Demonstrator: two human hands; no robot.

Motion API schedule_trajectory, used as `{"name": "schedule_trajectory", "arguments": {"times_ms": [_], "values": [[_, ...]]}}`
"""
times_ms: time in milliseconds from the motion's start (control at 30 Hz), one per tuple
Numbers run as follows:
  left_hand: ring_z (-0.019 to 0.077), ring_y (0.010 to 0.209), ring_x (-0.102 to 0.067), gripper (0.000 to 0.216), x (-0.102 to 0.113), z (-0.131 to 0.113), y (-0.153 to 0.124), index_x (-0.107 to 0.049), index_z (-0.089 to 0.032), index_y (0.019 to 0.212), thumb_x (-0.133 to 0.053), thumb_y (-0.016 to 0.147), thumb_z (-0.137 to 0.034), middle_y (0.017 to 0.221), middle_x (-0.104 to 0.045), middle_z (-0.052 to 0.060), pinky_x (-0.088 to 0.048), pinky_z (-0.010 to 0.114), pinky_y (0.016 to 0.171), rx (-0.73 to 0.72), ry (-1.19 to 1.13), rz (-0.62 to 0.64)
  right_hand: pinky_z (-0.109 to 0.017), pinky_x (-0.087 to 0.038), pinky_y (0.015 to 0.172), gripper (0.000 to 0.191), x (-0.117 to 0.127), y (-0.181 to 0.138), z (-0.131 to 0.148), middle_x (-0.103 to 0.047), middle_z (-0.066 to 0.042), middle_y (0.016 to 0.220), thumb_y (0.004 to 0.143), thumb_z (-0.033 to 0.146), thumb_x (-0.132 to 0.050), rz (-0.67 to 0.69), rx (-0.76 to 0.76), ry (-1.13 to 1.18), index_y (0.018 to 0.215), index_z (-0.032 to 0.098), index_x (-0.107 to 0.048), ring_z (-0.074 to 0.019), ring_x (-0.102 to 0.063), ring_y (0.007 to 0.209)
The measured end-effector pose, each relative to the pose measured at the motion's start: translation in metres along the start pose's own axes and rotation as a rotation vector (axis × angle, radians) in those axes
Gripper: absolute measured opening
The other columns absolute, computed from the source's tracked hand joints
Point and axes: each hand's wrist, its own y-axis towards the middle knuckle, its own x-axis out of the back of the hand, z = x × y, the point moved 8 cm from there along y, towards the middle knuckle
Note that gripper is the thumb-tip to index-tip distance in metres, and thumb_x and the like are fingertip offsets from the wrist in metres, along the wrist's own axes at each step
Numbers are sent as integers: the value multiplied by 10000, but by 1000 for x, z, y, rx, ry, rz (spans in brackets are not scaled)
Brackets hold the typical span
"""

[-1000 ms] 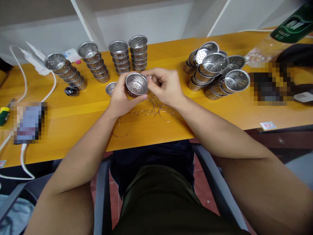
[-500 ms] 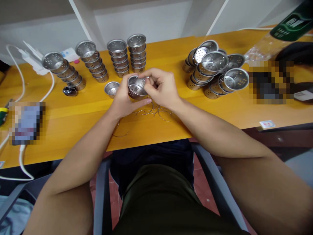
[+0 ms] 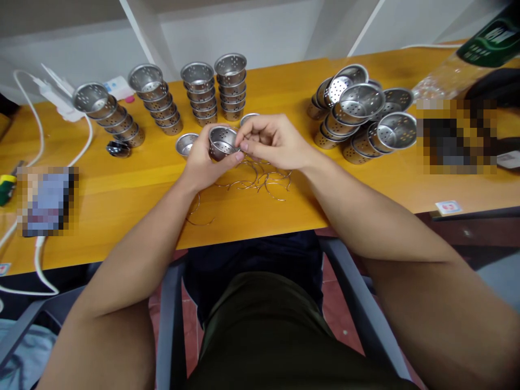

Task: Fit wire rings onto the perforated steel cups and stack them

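My left hand (image 3: 203, 165) is wrapped around a perforated metal cup (image 3: 222, 142), its open mouth tilted up toward me. At the cup's right rim, the thumb and forefinger of my right hand (image 3: 278, 143) are pinched together. Whatever lies between those fingertips is too small to make out. Under and in front of my hands, several thin curved wires (image 3: 260, 179) lie loose on the table. Another small perforated cup (image 3: 187, 144) stands just left of my left hand. Behind my right hand, the rim of a further cup (image 3: 248, 117) shows.
Stacks of perforated cups (image 3: 199, 95) line the back left of the wooden table (image 3: 134, 211). More stacked cups (image 3: 357, 111) lean together at right, beside a plastic bottle (image 3: 467, 59). At left are a phone (image 3: 49, 200), white cables (image 3: 87, 143) and a small dark shiny object (image 3: 118, 149).
My right hand's fingertips have moved from the cup's upper rim down to its right side. A cup rim behind my hands has come into view. My left hand keeps hold of the cup.
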Motion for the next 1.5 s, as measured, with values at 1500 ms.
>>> {"name": "schedule_trajectory", "arguments": {"times_ms": [1500], "values": [[398, 1414, -827, 991, 9, 18, 4, -565, -295, 1612, -1030, 926, -837, 1496, -776, 125, -704, 571, 1281, 15, 143, -51, -373, -678, 876, 295, 9, -11, -16, -702, -95, 1292, 1167, 432, -777, -50, 141, -454, 1398, 250, -797, -202, -666, 941]]}}
